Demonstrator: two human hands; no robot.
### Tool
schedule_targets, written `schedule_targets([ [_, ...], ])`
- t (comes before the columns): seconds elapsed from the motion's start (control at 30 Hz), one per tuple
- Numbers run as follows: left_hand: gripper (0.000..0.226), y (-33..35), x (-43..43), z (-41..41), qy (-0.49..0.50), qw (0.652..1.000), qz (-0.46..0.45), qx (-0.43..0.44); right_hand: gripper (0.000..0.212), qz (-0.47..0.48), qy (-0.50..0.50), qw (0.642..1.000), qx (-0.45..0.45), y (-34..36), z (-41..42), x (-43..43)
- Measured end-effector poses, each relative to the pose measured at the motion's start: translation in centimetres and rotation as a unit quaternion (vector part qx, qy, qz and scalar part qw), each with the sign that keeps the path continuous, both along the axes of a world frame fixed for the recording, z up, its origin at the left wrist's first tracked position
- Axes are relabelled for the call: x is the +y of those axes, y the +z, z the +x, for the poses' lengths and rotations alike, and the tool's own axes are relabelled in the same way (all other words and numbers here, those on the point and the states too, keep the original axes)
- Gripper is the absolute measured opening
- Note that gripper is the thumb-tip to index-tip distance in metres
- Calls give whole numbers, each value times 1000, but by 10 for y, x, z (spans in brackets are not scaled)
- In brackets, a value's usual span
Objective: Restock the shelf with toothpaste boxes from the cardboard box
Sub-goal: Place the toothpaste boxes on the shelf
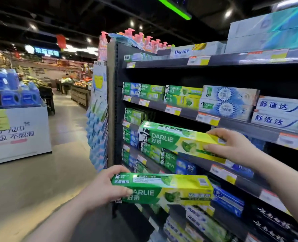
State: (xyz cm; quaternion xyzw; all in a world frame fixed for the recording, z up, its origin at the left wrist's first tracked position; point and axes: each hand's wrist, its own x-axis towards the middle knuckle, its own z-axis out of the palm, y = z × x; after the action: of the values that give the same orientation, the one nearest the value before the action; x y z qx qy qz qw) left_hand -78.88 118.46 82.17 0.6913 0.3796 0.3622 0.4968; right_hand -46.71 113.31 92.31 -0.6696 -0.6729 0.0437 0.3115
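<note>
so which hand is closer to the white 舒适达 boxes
Right. The right hand, holding the upper Darlie box, is just below-left of the white 舒适达 boxes; the left hand, holding the lower Darlie box, is much lower and farther left.

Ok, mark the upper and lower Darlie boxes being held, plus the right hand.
Upper Darlie box (pixel 169 140): head view, green front face beside the logo.
Lower Darlie box (pixel 162 193): head view, front face, mid-length.
Right hand (pixel 235 147): head view, back of the hand.
</note>
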Motion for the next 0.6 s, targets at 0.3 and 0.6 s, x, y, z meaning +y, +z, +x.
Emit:
schedule_targets([
  [0.3, 51, 32, 144, 7, -39, 999, 25, 7, 47, 71, -75, 993, -49, 63, 13, 126],
  [0.6, 36, 65, 294, 39, -84, 996, 25, -21, 38, 110, -147, 978, -94, 112, 30, 235],
])
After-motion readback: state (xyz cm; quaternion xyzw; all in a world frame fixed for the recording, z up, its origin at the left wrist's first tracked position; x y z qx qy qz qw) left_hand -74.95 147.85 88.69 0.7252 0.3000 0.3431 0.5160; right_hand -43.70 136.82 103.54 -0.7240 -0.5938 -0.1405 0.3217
